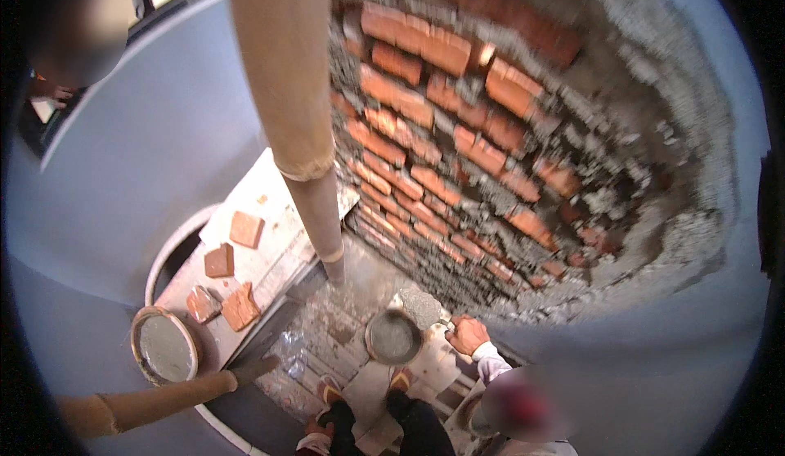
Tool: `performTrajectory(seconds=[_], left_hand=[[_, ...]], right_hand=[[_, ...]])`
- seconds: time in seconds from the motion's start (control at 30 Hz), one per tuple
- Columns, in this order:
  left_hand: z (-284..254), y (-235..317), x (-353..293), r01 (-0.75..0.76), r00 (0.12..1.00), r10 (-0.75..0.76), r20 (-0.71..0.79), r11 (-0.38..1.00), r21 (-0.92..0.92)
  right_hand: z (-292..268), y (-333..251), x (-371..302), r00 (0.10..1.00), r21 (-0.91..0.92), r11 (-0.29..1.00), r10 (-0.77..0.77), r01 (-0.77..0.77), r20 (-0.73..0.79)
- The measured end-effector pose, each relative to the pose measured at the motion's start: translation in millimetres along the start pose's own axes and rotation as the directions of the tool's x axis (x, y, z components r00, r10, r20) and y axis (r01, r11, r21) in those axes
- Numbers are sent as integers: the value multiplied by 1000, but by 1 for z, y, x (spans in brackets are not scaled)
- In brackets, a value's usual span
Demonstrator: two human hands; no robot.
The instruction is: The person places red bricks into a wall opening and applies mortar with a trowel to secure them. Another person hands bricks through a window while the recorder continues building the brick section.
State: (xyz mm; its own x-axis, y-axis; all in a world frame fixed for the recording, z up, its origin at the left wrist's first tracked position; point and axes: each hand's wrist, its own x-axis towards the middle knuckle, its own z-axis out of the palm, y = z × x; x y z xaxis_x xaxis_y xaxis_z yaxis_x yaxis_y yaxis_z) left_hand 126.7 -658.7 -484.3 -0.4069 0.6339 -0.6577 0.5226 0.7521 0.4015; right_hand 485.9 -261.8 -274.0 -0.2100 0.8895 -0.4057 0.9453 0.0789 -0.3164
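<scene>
Four broken, reddish brick pieces (pixel 239 306) are seen lying on the pale plank surface (pixel 270 186), beside one round mortar pan (pixel 163 348). The gloved left hand (pixel 253 368) is held near them. Neither its grip nor that of the right hand (pixel 334 269) can be told.

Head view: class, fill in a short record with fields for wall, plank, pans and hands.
wall: curved red brick wall, grey mortar, unfinished
plank: board bearing four brick pieces
pans: mortar pan by the board; second pan lower down
co-worker's hand: beside a trowel loaded with mortar
left hand: dark-gloved, near the board's end; grip unclear
</scene>
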Motion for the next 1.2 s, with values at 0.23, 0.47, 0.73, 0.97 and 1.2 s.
performTrajectory(seconds=[0.23, 0.47, 0.73, 0.97, 1.2], left_hand=[[-38, 19, 26, 156, 988, -155, 27, 987, -38], [-69, 57, -16, 141, 990, -138, 33, 973, -180], [-54, -13, -96, 336, 942, -335, 39, 926, -169], [-64, -27, -77, 341, 938, -329, 108, 933, -115], [-136, -28, -3, 409, 902, -431, -1, 857, -313]], right_hand=[[-250, -99, -46, 876, -199, 888, -449, 415, -175], [-386, -184, -75, 793, 138, 785, -609, 604, -4], [-426, -164, -7, 853, 183, 935, -180, 303, -491], [-411, -186, -20, 705, -397, 913, -341, 92, -622], [-394, -180, -30, 588, -513, 856, -382, -67, -713]])
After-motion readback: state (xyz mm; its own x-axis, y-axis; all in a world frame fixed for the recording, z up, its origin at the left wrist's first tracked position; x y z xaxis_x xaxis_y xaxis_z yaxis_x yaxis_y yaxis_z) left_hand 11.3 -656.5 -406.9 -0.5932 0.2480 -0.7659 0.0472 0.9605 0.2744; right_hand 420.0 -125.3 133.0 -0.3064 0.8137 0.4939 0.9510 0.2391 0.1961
